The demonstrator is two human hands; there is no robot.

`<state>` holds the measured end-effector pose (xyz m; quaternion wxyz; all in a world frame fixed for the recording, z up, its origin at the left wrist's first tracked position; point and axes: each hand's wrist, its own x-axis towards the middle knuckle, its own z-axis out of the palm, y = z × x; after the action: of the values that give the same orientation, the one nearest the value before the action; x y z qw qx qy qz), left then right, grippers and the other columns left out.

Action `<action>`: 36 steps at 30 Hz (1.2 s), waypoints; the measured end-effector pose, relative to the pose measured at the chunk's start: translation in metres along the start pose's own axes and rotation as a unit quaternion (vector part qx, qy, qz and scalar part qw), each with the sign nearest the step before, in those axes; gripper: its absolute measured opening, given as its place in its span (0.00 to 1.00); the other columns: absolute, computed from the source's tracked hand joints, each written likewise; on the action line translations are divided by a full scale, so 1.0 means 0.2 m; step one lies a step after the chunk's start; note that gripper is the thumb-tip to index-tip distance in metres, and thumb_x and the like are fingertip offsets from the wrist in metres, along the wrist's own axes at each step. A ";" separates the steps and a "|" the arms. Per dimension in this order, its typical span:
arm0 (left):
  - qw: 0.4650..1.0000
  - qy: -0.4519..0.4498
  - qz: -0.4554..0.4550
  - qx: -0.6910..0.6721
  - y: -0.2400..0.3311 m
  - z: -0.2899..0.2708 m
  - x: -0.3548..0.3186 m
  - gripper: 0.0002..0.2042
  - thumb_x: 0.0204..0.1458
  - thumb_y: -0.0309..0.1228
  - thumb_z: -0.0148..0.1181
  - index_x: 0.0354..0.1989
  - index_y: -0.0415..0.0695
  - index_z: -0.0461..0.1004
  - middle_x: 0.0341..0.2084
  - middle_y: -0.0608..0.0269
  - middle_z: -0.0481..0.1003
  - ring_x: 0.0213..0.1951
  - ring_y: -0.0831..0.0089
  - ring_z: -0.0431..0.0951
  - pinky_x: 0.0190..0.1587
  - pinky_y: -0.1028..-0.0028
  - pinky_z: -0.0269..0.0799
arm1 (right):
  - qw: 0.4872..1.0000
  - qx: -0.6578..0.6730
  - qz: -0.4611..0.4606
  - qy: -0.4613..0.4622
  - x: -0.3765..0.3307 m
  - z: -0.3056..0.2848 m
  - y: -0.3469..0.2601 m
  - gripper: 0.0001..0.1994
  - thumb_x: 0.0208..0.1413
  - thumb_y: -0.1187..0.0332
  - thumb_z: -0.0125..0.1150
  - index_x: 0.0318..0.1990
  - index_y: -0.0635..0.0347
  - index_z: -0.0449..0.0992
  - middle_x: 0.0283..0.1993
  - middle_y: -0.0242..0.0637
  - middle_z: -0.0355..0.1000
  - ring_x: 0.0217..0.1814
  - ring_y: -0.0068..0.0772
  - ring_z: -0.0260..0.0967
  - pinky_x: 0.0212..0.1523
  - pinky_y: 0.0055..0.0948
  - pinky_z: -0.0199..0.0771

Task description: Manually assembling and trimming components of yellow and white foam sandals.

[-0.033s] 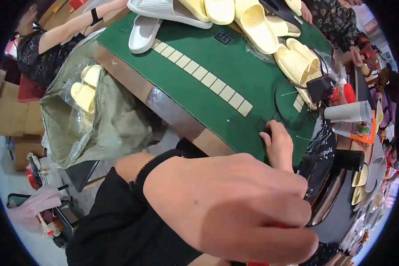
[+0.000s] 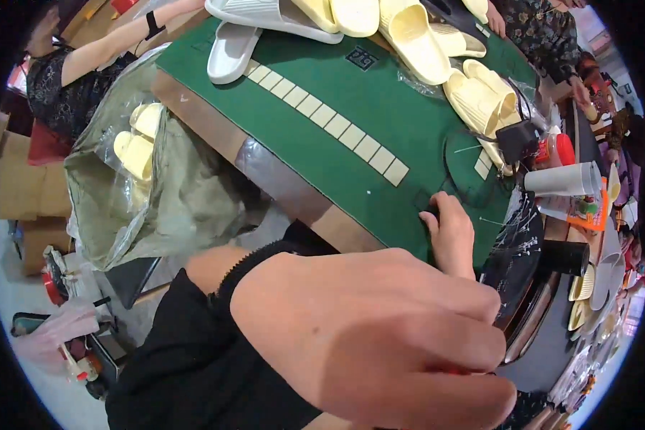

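My left hand (image 2: pixel 373 322) fills the foreground, back upward and fingers curled in, a dark toothed band at its wrist. A bit of red shows between its fingers; what it belongs to is hidden. Beyond it my right hand (image 2: pixel 453 233) rests on the green mat (image 2: pixel 315 165), thumb apart from the forefinger and nothing visible between them. Near its fingertips lies a thin dark outline I cannot make out. A long row of cream rectangular pieces (image 2: pixel 337 126) runs slantwise across the mat, and a shorter row (image 2: pixel 482 166) lies at the right.
Cream slippers (image 2: pixel 416 43) and a white slipper (image 2: pixel 233 54) lie along the mat's far side. A grey-white cup (image 2: pixel 562 180), a red-lidded jar (image 2: pixel 562 149) and a black box-shaped thing (image 2: pixel 516 142) stand at right. A sack (image 2: pixel 193 193) holding slippers is at left. Other people sit beyond.
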<state>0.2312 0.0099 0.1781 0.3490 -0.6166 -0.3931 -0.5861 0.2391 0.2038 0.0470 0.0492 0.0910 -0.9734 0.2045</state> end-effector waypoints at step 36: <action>0.914 -0.165 -0.342 -0.145 0.01 0.00 0.01 0.15 0.57 0.36 0.55 0.39 0.32 0.72 0.32 0.50 0.73 0.30 0.55 0.74 0.30 0.64 0.70 | 0.857 0.155 -0.413 0.266 -0.11 -0.75 -0.36 0.15 0.49 0.60 0.67 0.43 0.51 0.75 0.35 0.34 0.65 0.33 0.31 0.60 0.27 0.27 0.62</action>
<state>0.2327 0.0085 0.1798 -0.0358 -0.5760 -0.5430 -0.6100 0.2840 0.2037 0.2078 0.3715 0.4334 -0.7520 0.3297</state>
